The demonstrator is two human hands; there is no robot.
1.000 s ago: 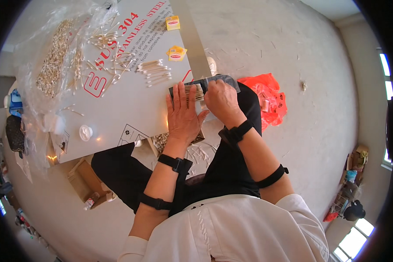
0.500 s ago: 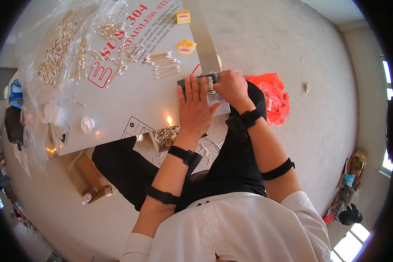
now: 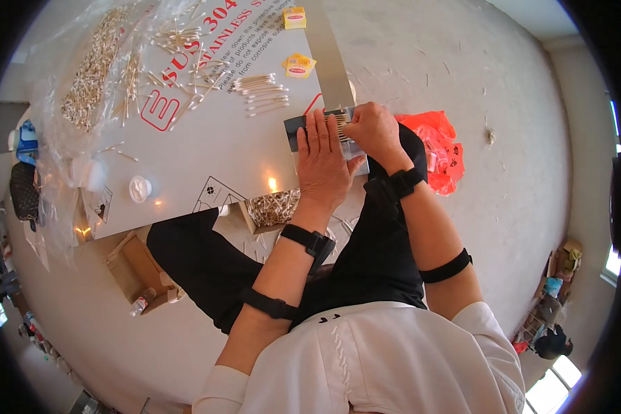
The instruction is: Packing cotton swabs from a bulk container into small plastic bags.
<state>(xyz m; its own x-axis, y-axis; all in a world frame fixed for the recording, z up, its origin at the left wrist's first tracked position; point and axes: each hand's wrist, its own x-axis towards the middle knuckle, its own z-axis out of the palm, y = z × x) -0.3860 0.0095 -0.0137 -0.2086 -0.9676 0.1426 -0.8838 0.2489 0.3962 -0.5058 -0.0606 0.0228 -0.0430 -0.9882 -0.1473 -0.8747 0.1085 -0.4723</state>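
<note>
At the table's right corner, a row of cotton swabs lies side by side on a dark flat plate. My left hand rests flat over the plate and part of the row, its fingers stretched out and thumb apart. Curled up at the row's right end is my right hand; whatever its fingers grip is hidden. Just left of the plate, several swabs lie in a neat loose group. Yellow printed cards and a small yellow box sit beyond them.
A clear plastic bag of swabs covers the table's left, with swabs scattered beside it. A white round tub stands near the front edge. Below are a box of swabs and a cardboard box. A red bag lies right.
My left hand has slid slightly right over the plate, closer to my right hand. My right hand stays curled at the row's end. The whole view has shifted a little.
</note>
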